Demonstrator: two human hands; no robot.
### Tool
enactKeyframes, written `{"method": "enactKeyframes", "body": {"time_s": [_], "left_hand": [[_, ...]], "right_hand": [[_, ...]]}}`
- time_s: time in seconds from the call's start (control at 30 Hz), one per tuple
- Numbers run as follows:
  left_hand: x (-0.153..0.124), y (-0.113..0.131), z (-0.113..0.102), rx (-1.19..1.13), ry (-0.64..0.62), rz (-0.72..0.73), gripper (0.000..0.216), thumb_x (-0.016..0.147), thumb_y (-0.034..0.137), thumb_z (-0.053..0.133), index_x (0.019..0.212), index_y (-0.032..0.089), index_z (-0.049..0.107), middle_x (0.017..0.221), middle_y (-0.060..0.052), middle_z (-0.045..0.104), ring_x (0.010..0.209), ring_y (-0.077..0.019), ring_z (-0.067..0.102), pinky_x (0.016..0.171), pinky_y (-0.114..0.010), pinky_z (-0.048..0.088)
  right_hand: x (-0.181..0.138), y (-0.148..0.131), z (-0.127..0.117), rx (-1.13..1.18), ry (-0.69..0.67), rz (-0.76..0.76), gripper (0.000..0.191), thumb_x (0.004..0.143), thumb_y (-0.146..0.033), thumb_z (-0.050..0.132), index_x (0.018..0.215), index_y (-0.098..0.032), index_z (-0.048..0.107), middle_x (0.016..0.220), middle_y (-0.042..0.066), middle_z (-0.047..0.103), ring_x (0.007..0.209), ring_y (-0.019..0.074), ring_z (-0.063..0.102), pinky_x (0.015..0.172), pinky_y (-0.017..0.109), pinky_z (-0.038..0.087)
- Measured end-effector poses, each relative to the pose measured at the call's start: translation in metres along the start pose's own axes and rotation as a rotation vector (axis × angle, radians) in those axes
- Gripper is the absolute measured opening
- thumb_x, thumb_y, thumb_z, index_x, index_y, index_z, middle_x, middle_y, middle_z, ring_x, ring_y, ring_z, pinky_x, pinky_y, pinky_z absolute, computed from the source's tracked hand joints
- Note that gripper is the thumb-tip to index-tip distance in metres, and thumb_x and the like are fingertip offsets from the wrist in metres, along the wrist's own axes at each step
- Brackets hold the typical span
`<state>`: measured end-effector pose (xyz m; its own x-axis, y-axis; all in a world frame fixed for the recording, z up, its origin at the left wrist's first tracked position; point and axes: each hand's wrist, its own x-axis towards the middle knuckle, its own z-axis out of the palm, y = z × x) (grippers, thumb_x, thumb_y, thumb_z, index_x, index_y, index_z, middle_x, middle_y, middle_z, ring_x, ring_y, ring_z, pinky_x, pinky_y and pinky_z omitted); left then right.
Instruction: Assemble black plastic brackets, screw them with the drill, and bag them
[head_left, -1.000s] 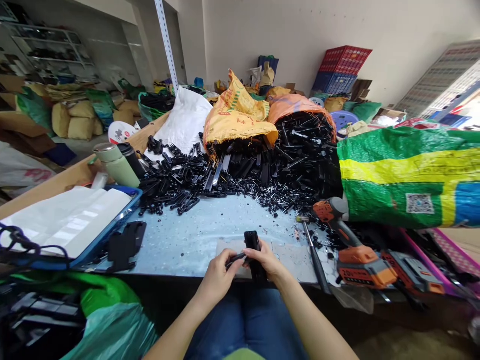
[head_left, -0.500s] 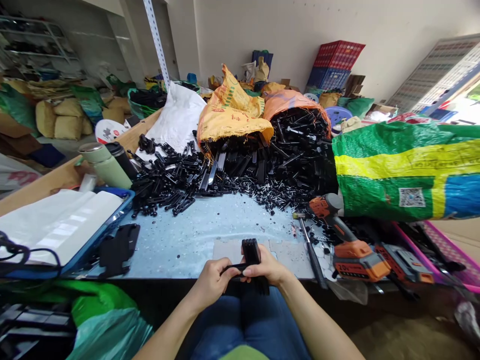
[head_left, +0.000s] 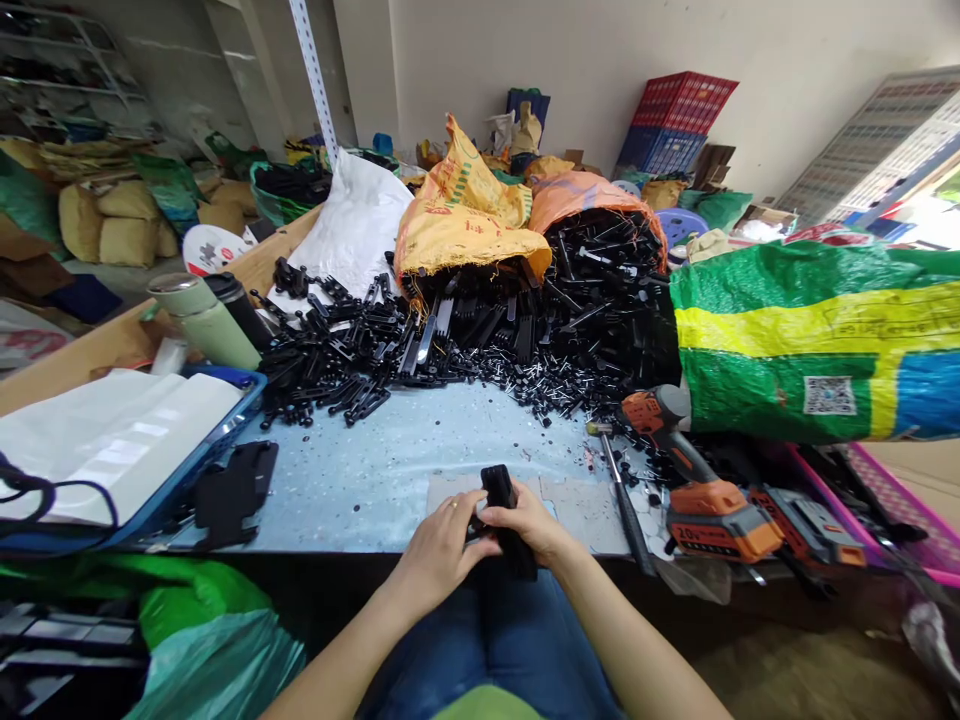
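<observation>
My right hand (head_left: 536, 525) is closed around a long black plastic part (head_left: 498, 486), which is tilted and held just over the table's front edge. Its lower end hangs below my fingers, over my lap. From the other side, my left hand (head_left: 442, 540) is closed, thumb and fingers gripping a dark piece against the part's side; my fingers hide most of that piece. A grey cardboard mat (head_left: 577, 508) lies on the table under the work. To the right are a hammer (head_left: 628, 505) and an orange and black cordless power tool (head_left: 709, 510).
Loose black plastic parts (head_left: 337, 350) and screws (head_left: 544, 385) are heaped at the back, spilling from a yellow sack (head_left: 472, 235) and an orange sack (head_left: 592, 205). A green sack (head_left: 750, 340) lies right. Left are a blue basket (head_left: 251, 400), a flask (head_left: 202, 320) and flat black plates (head_left: 236, 495).
The black part has turned, showing a smoother side instead of its slotted face. My left hand has shifted up and closer against it, its fingers now near the part's side.
</observation>
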<state>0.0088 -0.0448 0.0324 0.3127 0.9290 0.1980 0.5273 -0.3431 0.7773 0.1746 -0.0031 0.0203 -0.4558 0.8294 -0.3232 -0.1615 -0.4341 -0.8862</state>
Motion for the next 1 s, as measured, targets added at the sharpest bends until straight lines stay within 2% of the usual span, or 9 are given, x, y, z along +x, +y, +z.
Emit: {"method": "enactKeyframes", "body": {"time_s": [0.07, 0.2, 0.33, 0.4, 0.5, 0.57, 0.77, 0.93, 1.0], "left_hand": [[0.006, -0.001, 0.006, -0.022, 0.065, -0.005, 0.030, 0.085, 0.033, 0.051, 0.112, 0.021, 0.051, 0.102, -0.008, 0.061, 0.094, -0.0220, 0.058, 0.081, -0.035, 0.047], [0.011, -0.006, 0.017, -0.209, 0.198, -0.178, 0.027, 0.089, 0.032, 0.042, 0.110, 0.018, 0.053, 0.101, -0.009, 0.062, 0.095, -0.0202, 0.059, 0.082, -0.035, 0.048], [0.012, -0.004, 0.021, -0.401, 0.126, -0.286, 0.034, 0.089, 0.036, 0.043, 0.116, 0.017, 0.049, 0.088, -0.005, 0.064, 0.062, -0.0136, 0.061, 0.058, -0.027, 0.050], [0.013, -0.002, 0.021, -0.396, 0.100, -0.271, 0.036, 0.089, 0.036, 0.041, 0.119, 0.018, 0.050, 0.095, -0.007, 0.064, 0.062, -0.0132, 0.061, 0.059, -0.027, 0.051], [0.015, 0.001, 0.019, -0.266, 0.151, -0.181, 0.037, 0.089, 0.033, 0.042, 0.123, 0.020, 0.052, 0.113, -0.009, 0.060, 0.095, -0.0194, 0.060, 0.084, -0.034, 0.049], [0.017, 0.004, 0.015, -0.201, 0.139, -0.117, 0.038, 0.090, 0.030, 0.042, 0.125, 0.020, 0.051, 0.115, -0.009, 0.058, 0.107, -0.0206, 0.054, 0.093, -0.036, 0.043], [0.024, 0.009, 0.007, -0.171, 0.143, -0.055, 0.036, 0.091, 0.028, 0.040, 0.125, 0.021, 0.052, 0.111, -0.009, 0.060, 0.105, -0.0207, 0.055, 0.090, -0.037, 0.045], [0.029, 0.003, -0.007, -0.123, 0.229, -0.043, 0.036, 0.090, 0.028, 0.042, 0.123, 0.018, 0.054, 0.105, -0.010, 0.062, 0.100, -0.0211, 0.057, 0.087, -0.037, 0.047], [0.030, 0.004, -0.015, -0.136, 0.215, -0.035, 0.036, 0.090, 0.029, 0.043, 0.123, 0.018, 0.053, 0.104, -0.010, 0.062, 0.097, -0.0203, 0.058, 0.085, -0.036, 0.047]], "right_hand": [[0.003, -0.002, 0.001, -0.034, 0.065, -0.026, 0.042, 0.067, -0.042, 0.071, 0.093, -0.016, 0.050, 0.070, -0.001, 0.060, 0.055, 0.0116, 0.059, 0.051, 0.022, 0.047], [0.003, -0.009, 0.001, -0.096, 0.153, -0.063, 0.055, 0.080, -0.058, 0.048, 0.120, -0.022, 0.040, 0.071, -0.001, 0.060, 0.047, 0.0132, 0.059, 0.043, 0.024, 0.045], [0.001, -0.006, -0.001, -0.121, 0.148, -0.082, 0.059, 0.082, -0.057, 0.048, 0.128, -0.022, 0.038, 0.060, -0.002, 0.057, 0.045, 0.0135, 0.057, 0.042, 0.024, 0.046], [0.000, -0.003, -0.003, -0.103, 0.144, -0.094, 0.061, 0.082, -0.055, 0.049, 0.129, -0.019, 0.040, 0.060, -0.001, 0.058, 0.048, 0.0136, 0.058, 0.044, 0.024, 0.047], [-0.002, -0.003, -0.011, -0.157, 0.097, -0.138, 0.060, 0.084, -0.052, 0.048, 0.133, -0.017, 0.041, 0.063, 0.000, 0.060, 0.052, 0.0122, 0.057, 0.049, 0.024, 0.049], [-0.003, -0.006, -0.018, -0.255, 0.033, -0.178, 0.058, 0.085, -0.049, 0.049, 0.133, -0.017, 0.042, 0.061, 0.000, 0.060, 0.052, 0.0107, 0.056, 0.052, 0.024, 0.048], [-0.001, -0.019, -0.027, -0.275, 0.094, -0.228, 0.062, 0.085, -0.050, 0.047, 0.136, -0.015, 0.038, 0.058, 0.000, 0.060, 0.048, 0.0115, 0.055, 0.047, 0.024, 0.047], [-0.005, -0.023, -0.022, -0.491, -0.063, -0.310, 0.046, 0.079, -0.045, 0.058, 0.119, -0.021, 0.058, 0.085, 0.004, 0.062, 0.057, 0.0087, 0.055, 0.056, 0.024, 0.049], [-0.006, -0.026, -0.021, -0.471, -0.002, -0.320, 0.045, 0.080, -0.046, 0.056, 0.117, -0.021, 0.060, 0.084, 0.004, 0.061, 0.057, 0.0089, 0.055, 0.055, 0.025, 0.050]]}}
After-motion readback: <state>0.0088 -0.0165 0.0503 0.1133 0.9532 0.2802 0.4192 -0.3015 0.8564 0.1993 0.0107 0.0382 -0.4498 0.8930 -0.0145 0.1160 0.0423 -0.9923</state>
